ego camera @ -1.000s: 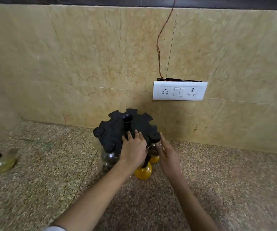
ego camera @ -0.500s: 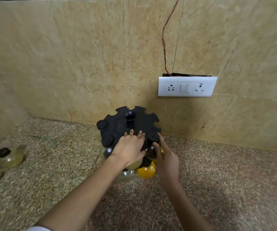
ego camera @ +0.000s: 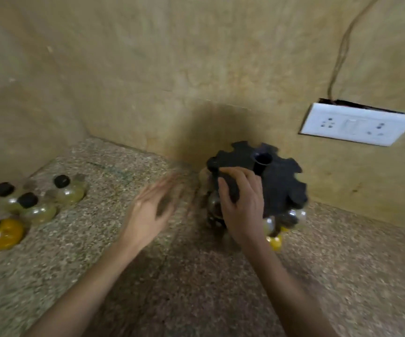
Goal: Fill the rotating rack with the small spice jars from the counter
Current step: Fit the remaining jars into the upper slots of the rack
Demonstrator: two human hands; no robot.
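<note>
The black rotating rack (ego camera: 279, 181) stands on the speckled counter against the wall. Small glass jars hang in its slots: a dark one (ego camera: 214, 205) at its left, clear ones (ego camera: 295, 216) and a yellow one (ego camera: 275, 242) at the front. My right hand (ego camera: 244, 205) grips the rack's left rim, fingers on top and thumb curled round a black lid there. My left hand (ego camera: 151, 211) is blurred, with fingers spread, over the counter left of the rack and holds nothing. Several loose black-lidded jars lie at the far left, among them an orange one (ego camera: 3, 235) and a pale yellow one (ego camera: 71, 193).
A beige stone wall runs behind the counter (ego camera: 196, 276) and turns a corner at the left. A white socket plate (ego camera: 357, 124) sits on the wall above and right of the rack, with a thin wire (ego camera: 342, 45) going up from it.
My left hand has left the rack's top and swung left, empty. My right hand moved from the rack's front onto its left rim. The view panned left, bringing more loose jars into sight.
</note>
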